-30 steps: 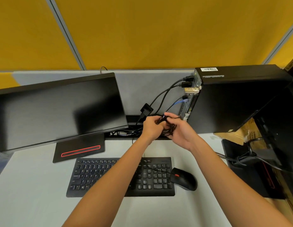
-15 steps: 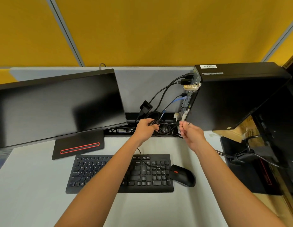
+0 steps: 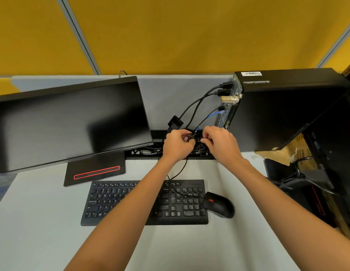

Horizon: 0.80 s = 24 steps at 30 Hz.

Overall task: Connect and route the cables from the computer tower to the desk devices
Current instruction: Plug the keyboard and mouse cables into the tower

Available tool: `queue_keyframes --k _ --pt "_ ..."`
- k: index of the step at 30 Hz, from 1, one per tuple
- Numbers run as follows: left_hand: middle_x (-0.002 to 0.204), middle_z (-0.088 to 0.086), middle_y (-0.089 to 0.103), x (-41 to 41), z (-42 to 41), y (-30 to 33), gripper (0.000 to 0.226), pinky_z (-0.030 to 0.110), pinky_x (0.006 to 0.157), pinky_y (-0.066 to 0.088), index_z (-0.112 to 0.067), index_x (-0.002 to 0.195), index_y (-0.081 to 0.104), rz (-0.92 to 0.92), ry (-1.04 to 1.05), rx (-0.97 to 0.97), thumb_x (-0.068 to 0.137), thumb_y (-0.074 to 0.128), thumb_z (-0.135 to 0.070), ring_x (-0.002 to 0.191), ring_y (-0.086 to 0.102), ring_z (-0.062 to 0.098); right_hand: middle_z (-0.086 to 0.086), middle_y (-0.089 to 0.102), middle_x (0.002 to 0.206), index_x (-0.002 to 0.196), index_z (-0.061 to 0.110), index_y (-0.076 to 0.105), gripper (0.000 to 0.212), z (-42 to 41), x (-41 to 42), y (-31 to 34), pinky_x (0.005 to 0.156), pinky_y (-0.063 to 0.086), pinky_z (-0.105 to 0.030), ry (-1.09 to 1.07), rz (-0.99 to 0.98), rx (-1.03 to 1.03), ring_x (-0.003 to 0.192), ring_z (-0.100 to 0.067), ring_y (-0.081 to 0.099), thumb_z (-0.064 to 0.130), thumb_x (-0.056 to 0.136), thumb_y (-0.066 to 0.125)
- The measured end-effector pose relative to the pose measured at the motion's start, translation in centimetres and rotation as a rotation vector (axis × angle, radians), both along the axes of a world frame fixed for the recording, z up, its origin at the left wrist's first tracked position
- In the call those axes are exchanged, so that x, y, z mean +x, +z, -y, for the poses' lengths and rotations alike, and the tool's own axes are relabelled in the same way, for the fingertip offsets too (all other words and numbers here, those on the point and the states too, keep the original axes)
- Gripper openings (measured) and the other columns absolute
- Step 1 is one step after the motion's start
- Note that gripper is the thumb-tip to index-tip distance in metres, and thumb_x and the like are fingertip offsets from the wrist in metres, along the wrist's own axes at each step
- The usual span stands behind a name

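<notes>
While both hands meet just right of the frame's centre, the left hand [image 3: 177,144] curls its fingers round a bundle of thin black cables [image 3: 196,142] and the right hand [image 3: 219,142] pinches the same bundle from the other side, close beside the rear of the computer tower [image 3: 283,114] at upper right. The bundle looks light, limp and springy — likely to uncoil if let go, so it is best held across the gathered loops, not by one strand. One strand drops from the left hand toward the keyboard [image 3: 144,202] at lower centre; another seems to reach the mouse [image 3: 219,205]. Thicker cables plugged into the tower look stiffer — better gripped at their plug bodies. The monitor [image 3: 68,122] fills the left
</notes>
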<state>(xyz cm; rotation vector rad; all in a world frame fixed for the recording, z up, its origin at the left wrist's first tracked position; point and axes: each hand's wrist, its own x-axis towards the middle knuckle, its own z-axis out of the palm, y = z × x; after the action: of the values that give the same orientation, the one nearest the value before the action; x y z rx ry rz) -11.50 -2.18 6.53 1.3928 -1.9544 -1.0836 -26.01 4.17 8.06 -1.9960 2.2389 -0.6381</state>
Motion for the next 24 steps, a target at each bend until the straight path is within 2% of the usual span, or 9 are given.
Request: queue_keyframes --k 2,7,10,12,14,16,19,22,24 --pt "0.066 -0.008 0.064 -0.4 -0.3 0.0 0.008 0.032 0.070 0.054 -0.031 0.077 0.065 0.007 0.008 -0.004 0.080 0.066 -0.024 0.074 0.063 0.015 0.002 0.054 0.081 0.089 0.014 0.057 0.008 0.2 0.4 0.5 0.062 0.044 -0.032 0.054 -0.046 -0.053 0.074 -0.021 0.054 0.019 0.092 0.061" --pt "0.068 0.011 0.058 -0.7 -0.3 -0.3 0.016 0.048 0.077 0.056 -0.007 0.073 0.066 -0.243 0.134 0.302 0.080 0.066 -0.021 0.069 0.055 0.020 0.005 0.050 0.074 0.075 0.016 0.047 0.022 0.3 -0.5 0.7 0.057 0.042 -0.030 -0.035 0.064 -0.164 0.065 -0.018 0.050 0.013 0.089 0.063" --pt "0.053 0.001 0.046 0.1 -0.2 -1.0 0.034 0.048 0.075 0.058 -0.016 0.053 0.045 -0.228 0.262 0.321 0.080 0.065 -0.019 0.061 0.051 0.016 0.002 0.053 0.072 0.071 0.013 0.050 0.023 -0.1 -1.9 0.1 0.058 0.046 -0.031 -0.172 0.239 -0.197 0.065 -0.016 0.052 0.011 0.088 0.065" --pt "0.059 -0.002 0.047 0.5 -0.5 -1.2 0.036 0.043 0.075 0.060 -0.017 0.057 0.041 -0.209 0.206 0.411 0.086 0.062 -0.015 0.065 0.052 0.015 0.001 0.052 0.070 0.071 0.012 0.049 0.024 -0.6 -2.0 -0.9 0.058 0.044 -0.029 -0.202 0.315 -0.158 0.064 -0.013 0.051 0.009 0.088 0.064" --pt "0.077 0.005 0.052 0.7 -0.8 -1.5 0.029 0.040 0.080 0.058 -0.015 0.065 0.044 -0.183 0.115 0.506 0.089 0.059 -0.017 0.079 0.054 0.017 -0.001 0.052 0.069 0.071 0.011 0.048 0.024 -1.0 -1.9 -1.8 0.060 0.044 -0.030 -0.191 0.413 -0.109 0.064 -0.014 0.051 0.007 0.089 0.064" --pt "0.084 0.006 0.054 1.1 -1.1 -1.4 0.015 0.040 0.085 0.055 -0.013 0.074 0.052 -0.153 0.061 0.589 0.087 0.060 -0.017 0.083 0.054 0.015 -0.003 0.056 0.069 0.075 0.012 0.049 0.021 -1.3 -1.8 -1.9 0.064 0.048 -0.035 -0.097 0.487 0.000 0.066 -0.019 0.054 0.009 0.090 0.062" --pt "0.093 0.008 0.062 1.2 -1.6 -2.0 0.006 0.040 0.086 0.057 -0.007 0.089 0.061 -0.215 0.013 0.728 0.084 0.065 -0.009 0.091 0.060 0.016 -0.003 0.058 0.072 0.081 0.015 0.052 0.015 -1.3 -1.1 -1.4 0.069 0.049 -0.040 0.073 0.457 0.127 0.070 -0.023 0.056 0.012 0.092 0.061" --pt "0.100 0.008 0.064 0.1 -2.2 -1.7 0.021 0.036 0.084 0.057 -0.006 0.109 0.060 -0.310 -0.048 0.658 0.088 0.063 -0.006 0.094 0.063 0.018 -0.002 0.056 0.078 0.082 0.012 0.053 0.012 -0.6 0.0 -0.5 0.069 0.045 -0.036 0.091 0.428 0.017 0.073 -0.018 0.052 0.012 0.091 0.060" --pt "0.096 0.006 0.063 -0.5 -2.3 -0.9 0.016 0.029 0.075 0.054 -0.010 0.107 0.058 -0.284 -0.121 0.580 0.091 0.059 -0.009 0.087 0.061 0.016 -0.002 0.054 0.083 0.082 0.010 0.051 0.011 0.0 0.3 -0.1 0.071 0.045 -0.035 0.063 0.411 -0.039 0.076 -0.016 0.051 0.011 0.091 0.058"
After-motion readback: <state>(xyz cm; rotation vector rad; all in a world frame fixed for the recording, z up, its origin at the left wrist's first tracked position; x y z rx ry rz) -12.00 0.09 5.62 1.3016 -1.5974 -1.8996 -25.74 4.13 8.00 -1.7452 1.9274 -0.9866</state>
